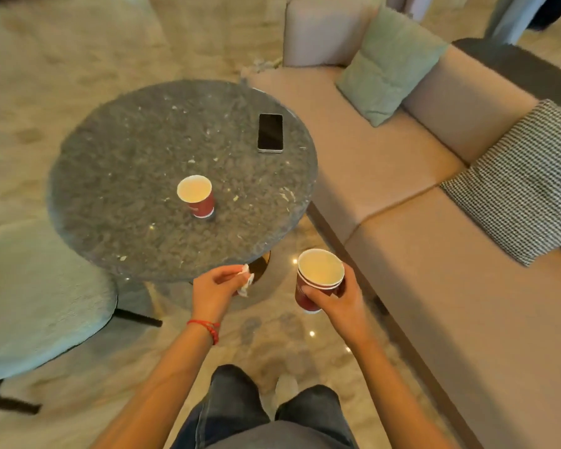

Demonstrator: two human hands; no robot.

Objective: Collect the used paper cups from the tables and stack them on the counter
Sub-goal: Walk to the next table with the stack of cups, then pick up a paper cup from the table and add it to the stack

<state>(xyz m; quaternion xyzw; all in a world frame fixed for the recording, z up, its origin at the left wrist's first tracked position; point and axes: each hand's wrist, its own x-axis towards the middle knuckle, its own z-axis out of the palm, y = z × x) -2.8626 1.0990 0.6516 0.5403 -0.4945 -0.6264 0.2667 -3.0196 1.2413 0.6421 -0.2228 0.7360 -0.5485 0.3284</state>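
One red paper cup stands upright near the middle of a round dark stone table. My right hand grips a stack of red paper cups, nested one in another, held upright off the table's near right edge. My left hand hovers at the table's near edge, fingers closed on a crumpled white tissue. The loose cup is well beyond both hands.
A black phone lies face up on the table's far right. A beige sofa with a green cushion and a checked cushion runs along the right. A pale green chair stands at the left.
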